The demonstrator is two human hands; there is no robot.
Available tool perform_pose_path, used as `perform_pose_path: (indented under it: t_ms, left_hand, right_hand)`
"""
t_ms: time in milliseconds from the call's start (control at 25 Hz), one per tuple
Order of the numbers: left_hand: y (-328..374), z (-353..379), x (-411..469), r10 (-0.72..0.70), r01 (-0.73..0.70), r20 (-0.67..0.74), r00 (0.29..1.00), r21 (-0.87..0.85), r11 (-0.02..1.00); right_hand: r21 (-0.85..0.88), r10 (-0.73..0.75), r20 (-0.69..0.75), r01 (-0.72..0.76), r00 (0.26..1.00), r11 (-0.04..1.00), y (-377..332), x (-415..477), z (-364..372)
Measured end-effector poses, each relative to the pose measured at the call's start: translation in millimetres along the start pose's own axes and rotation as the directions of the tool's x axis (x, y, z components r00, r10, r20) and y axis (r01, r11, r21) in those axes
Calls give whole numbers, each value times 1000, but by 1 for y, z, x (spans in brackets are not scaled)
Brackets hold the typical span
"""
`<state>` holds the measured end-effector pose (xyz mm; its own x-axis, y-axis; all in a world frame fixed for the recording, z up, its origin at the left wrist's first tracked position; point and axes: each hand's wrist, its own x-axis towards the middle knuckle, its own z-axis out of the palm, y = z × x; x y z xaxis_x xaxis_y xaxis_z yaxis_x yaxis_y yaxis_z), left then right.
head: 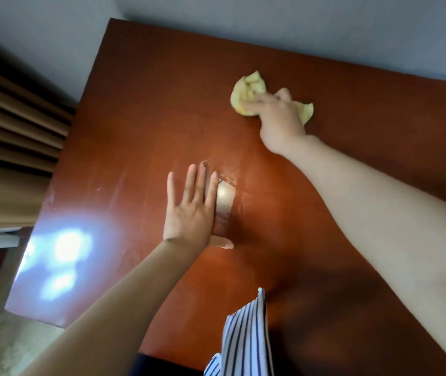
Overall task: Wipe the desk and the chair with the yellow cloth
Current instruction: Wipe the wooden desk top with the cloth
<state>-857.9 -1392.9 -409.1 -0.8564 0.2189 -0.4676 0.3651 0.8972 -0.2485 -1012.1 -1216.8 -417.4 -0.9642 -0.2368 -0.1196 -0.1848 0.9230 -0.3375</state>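
Head view: our right hand bunches the yellow cloth under curled fingers, pressed to the desk toward its far edge, likely mid-wipe. Our left hand lies flat mid-desk, fingers straight, holding nothing, apparently bracing our lean. We see no chair.

Bright glare patches bloom on the glossy counter at its lower left corner. A soft shadow darkens its near right part. Wide-angle bending curves the edges; the whole view is slightly soft.
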Motion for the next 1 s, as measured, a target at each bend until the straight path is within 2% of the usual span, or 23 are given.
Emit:
perform_pose_path:
  t_ms: [80,160,320,480,560,680,800,880,1000]
  left_hand:
    - [2,-2,0,-1,1,4,1000,-18,1000]
    - [-8,-2,-5,49,-52,-55,997,-47,998]
    - [-55,6,-29,175,-190,-230,957,-48,980]
    - [-131,36,-65,163,-173,-213,963,-28,984]
    - [-158,53,-81,123,-140,-200,972,-76,987]
    - [-182,81,-103,78,-114,-189,979,-186,976]
    - [-211,122,-129,-22,-29,-141,990,-347,937]
    - [-229,144,-141,-116,53,-102,988,-484,874]
    - [-237,162,-150,-184,114,-25,983,-699,706]
  right_hand:
    - [18,-66,39,65,997,998,-27,-17,14]
    - [37,-85,41,84,995,996,-50,-37,27]
    - [100,73,-1,-73,997,992,-79,-78,46]
    - [127,145,-38,-140,989,982,-133,-120,67]
    - [132,161,-62,-152,985,979,-163,-145,77]
    - [151,213,-105,-196,971,969,-198,-187,92]
    - [173,223,-115,-202,968,964,-240,-227,114]
    - [176,239,-190,-206,952,963,-270,-245,126]
    - [186,244,-267,-199,932,962,-310,-261,140]
